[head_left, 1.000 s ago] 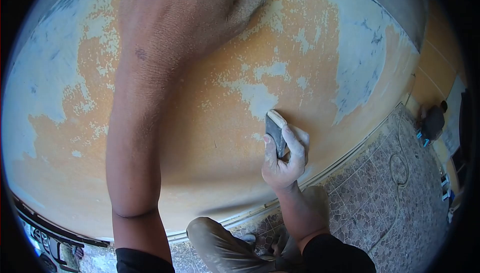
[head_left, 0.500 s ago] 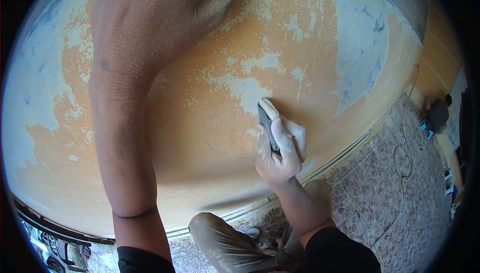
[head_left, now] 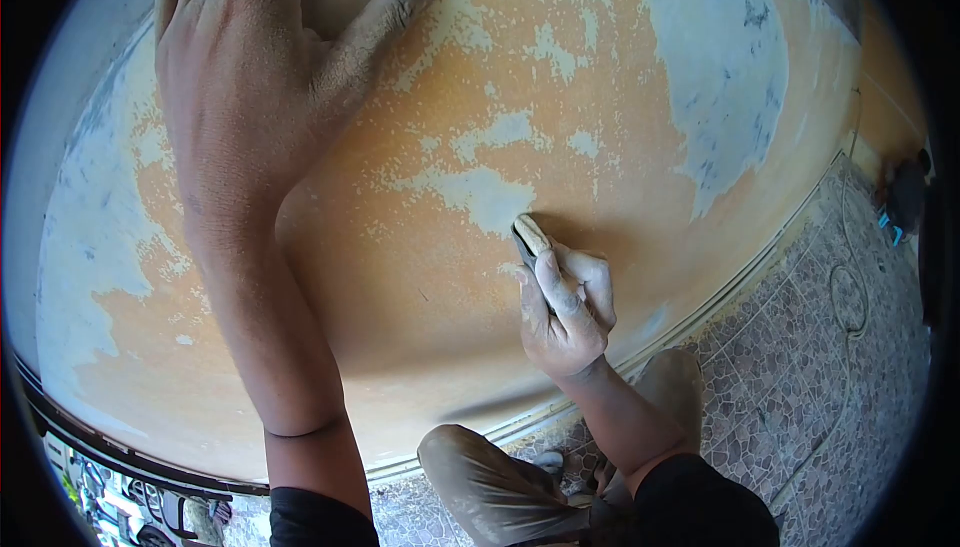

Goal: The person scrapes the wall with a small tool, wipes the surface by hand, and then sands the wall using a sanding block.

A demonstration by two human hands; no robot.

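Note:
A broad curved panel (head_left: pixel 470 307) spreads before me, tan-orange with worn pale and bluish-white patches. My left hand (head_left: pixel 240 77), coated in dust, lies flat on its upper left, thumb stretched to the right and fingers apart. Lower right of the middle, my right hand (head_left: pixel 567 312), whitened with dust, grips a small sanding block (head_left: pixel 530 237). The block has a pale top edge and a dark side; its working face is hidden, and its tip is at the panel beside a pale patch. Fingers cover its lower part.
A grooved trim edge (head_left: pixel 740 287) borders the panel at lower right. Past it lies a stone-patterned floor (head_left: pixel 770 387) with a looped hose (head_left: pixel 848 302). My dusty knee (head_left: pixel 460 457) is below the panel. Another person (head_left: pixel 905 197) is at the far right.
In view, my left hand has shifted left and down, showing more of its fingers. My right hand keeps hold of the block, now slightly lower. The whole view has shifted somewhat.

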